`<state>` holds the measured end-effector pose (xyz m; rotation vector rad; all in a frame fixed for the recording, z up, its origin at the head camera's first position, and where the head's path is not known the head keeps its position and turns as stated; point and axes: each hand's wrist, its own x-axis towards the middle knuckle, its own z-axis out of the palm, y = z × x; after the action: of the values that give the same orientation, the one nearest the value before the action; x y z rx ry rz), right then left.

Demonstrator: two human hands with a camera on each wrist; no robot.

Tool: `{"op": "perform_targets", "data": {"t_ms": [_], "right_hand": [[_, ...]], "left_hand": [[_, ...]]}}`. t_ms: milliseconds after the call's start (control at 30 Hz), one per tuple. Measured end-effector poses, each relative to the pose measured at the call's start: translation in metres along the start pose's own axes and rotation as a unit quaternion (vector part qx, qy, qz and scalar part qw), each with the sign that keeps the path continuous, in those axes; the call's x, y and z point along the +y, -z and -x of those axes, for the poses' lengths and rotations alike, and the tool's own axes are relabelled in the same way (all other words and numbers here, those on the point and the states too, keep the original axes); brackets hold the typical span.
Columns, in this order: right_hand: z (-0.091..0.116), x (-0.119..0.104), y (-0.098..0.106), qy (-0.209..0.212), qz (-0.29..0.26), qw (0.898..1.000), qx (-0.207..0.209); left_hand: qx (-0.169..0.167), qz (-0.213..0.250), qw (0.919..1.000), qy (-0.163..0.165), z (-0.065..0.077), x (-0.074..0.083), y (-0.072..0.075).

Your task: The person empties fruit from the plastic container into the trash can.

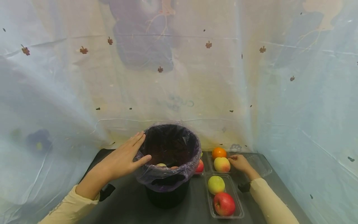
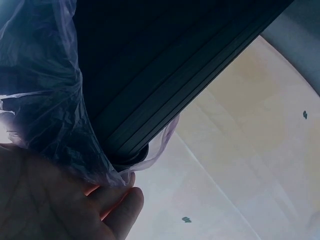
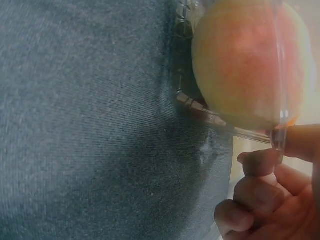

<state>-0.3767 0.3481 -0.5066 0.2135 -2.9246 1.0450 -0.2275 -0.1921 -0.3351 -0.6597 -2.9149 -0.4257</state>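
Note:
My left hand [image 1: 123, 158] rests with extended fingers against the side and rim of a black bin [image 1: 167, 199] lined with a translucent purple plastic bag [image 1: 179, 175]. A little fruit [image 1: 161, 165] shows low inside the bin. On the right, my right hand [image 1: 240, 162] pinches the rim of a clear plastic tray [image 3: 250, 136] between thumb and fingers. That tray carries an orange [image 1: 219, 153] and a yellow-pink apple [image 1: 222, 165]. The right wrist view shows the apple close up, just above the fingertips.
Nearer me lies another clear tray [image 1: 212, 213] with a green apple [image 1: 216, 185] and a red apple [image 1: 224, 203]. Behind the bin's right side, a red fruit [image 1: 199, 166] is partly hidden. A clear plastic piece [image 1: 260, 165] lies far right. Plastic sheeting [image 1: 179, 87] surrounds the dark table.

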Motion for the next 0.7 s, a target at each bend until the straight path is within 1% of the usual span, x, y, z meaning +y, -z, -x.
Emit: {"op": "perform_targets", "data": {"t_ms": [167, 233, 333, 400, 567, 700], "right_hand": [[0.0005, -0.0008, 0.0012, -0.001, -0.001, 1.0, 0.0], [0.0015, 0.0002, 0.0012, -0.008, -0.014, 1.0, -0.002], [0.0025, 0.0036, 0.0004, -0.017, -0.049, 0.999, -0.009], [0.0033, 0.007, -0.0011, -0.026, -0.085, 0.996, -0.016], [0.005, 0.0084, -0.0022, -0.017, -0.145, 0.989, -0.017], [0.0069, 0.0051, -0.0019, -0.008, -0.167, 0.986, -0.014]], "left_hand": [[0.0, -0.002, 1.0, 0.001, 0.0002, -0.0008, -0.0013], [0.001, -0.002, 1.0, 0.0, 0.0002, -0.001, -0.0015], [0.001, -0.001, 1.0, -0.001, 0.0002, -0.0012, -0.0017], [0.001, 0.0, 1.0, -0.002, 0.0002, -0.0011, -0.0017], [0.0, -0.001, 1.0, 0.0, -0.0002, -0.0017, -0.0018], [0.0, 0.001, 1.0, 0.001, -0.0006, -0.0022, -0.002]]}}
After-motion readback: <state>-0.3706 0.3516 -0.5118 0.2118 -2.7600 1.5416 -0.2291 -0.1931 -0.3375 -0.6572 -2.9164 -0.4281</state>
